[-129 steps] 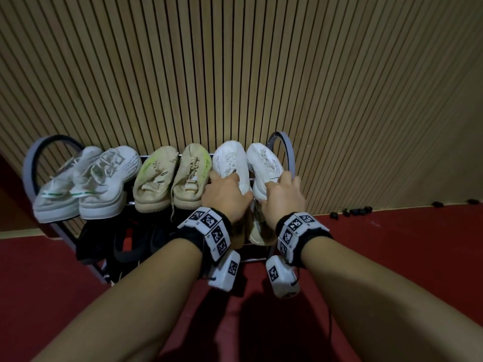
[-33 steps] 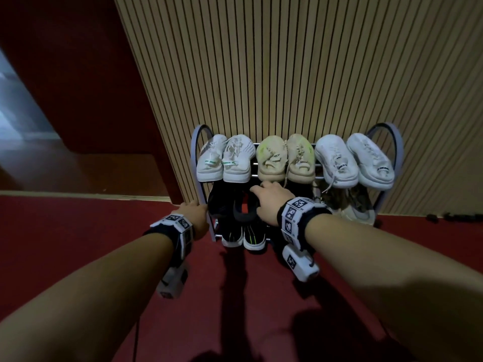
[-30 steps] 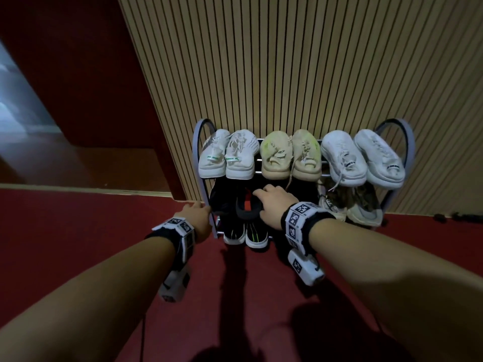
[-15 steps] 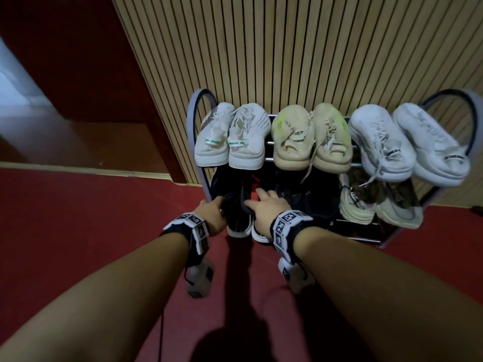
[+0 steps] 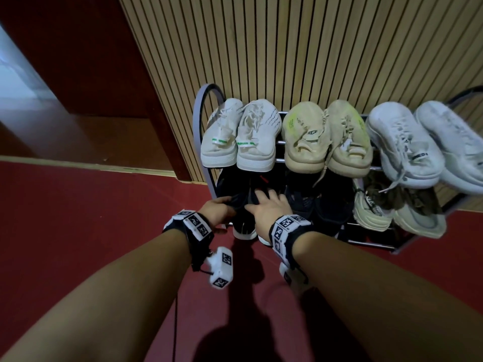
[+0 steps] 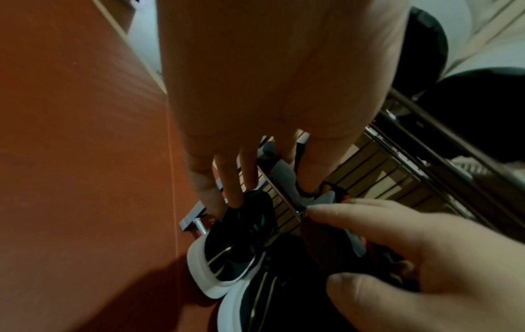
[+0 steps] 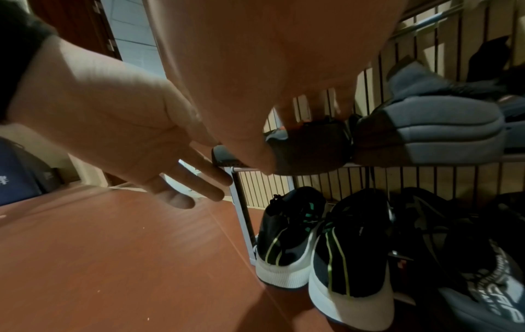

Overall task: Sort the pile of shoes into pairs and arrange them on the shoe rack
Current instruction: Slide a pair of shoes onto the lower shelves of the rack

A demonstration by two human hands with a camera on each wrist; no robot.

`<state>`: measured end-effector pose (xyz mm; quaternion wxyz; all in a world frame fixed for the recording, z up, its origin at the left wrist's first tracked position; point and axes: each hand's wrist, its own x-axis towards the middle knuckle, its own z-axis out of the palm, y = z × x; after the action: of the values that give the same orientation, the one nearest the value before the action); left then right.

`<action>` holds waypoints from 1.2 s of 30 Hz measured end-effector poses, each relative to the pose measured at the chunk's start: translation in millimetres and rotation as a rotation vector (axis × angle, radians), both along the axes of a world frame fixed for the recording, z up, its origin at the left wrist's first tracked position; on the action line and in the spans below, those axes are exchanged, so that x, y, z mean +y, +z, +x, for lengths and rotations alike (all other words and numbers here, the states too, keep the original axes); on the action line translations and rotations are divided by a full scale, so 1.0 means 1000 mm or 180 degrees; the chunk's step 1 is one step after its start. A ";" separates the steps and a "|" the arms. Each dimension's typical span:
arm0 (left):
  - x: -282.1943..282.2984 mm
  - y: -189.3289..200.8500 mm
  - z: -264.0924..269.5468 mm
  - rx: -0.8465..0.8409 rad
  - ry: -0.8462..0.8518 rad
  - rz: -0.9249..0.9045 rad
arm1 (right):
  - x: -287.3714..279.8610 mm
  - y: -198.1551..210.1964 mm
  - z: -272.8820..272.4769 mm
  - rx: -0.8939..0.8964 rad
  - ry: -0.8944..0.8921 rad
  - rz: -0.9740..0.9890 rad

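Shoe rack (image 5: 202,105), metal, arched end frames, standing against a slatted wooden wall (image 5: 287,48) on a red floor (image 5: 78,218); shoes set on it in pairs. Middle tier, under both hands: a dark shoe pair with grey padded collars (image 7: 443,125), at the rack's left end. The left hand (image 5: 217,211) is at the outer side of the leftmost dark shoe, its fingers extended and loose beside the rack's end post; whether it grips anything cannot be told. The right hand (image 5: 269,207) lies on top of the neighbouring dark shoe, fingers fairly straight and pressed onto its collar, thumb (image 7: 255,157) against the heel; no closed grasp shows. Below the hands, lowest tier: a black pair with white soles and yellow-green lines (image 7: 321,253), heels outward, side by side and touching. Above the hands, top tier, three pairs with heels outward: a white pair with green-lettered tags (image 5: 239,134) directly above, a cream pair with yellow-green marks (image 5: 326,137) up and to the right, a white chunky pair (image 5: 428,145) farthest right. Right of the right hand, middle tier: a dark pair (image 5: 321,202) just beside, then a beige and brown pair (image 5: 397,210) beyond. Both wrists carry bands with black-and-white square markers (image 5: 287,226).
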<state>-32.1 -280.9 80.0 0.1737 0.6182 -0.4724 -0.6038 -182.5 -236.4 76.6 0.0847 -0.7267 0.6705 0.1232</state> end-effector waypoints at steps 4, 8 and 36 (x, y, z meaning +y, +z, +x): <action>-0.002 0.002 0.001 0.0357 0.0405 0.0135 | 0.000 0.001 0.001 -0.0026 -0.0038 -0.0002; -0.001 0.007 0.000 0.0660 0.0803 0.0029 | 0.001 0.001 0.001 -0.0091 -0.0054 0.0007; 0.065 0.106 0.046 0.0954 0.1432 0.0009 | 0.059 0.085 -0.009 -0.1256 -0.0225 -0.0703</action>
<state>13.6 -216.0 186.2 0.3706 0.6116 -0.2913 -0.6354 -191.5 -177.3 162.0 0.1385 -0.7177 0.6753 -0.0985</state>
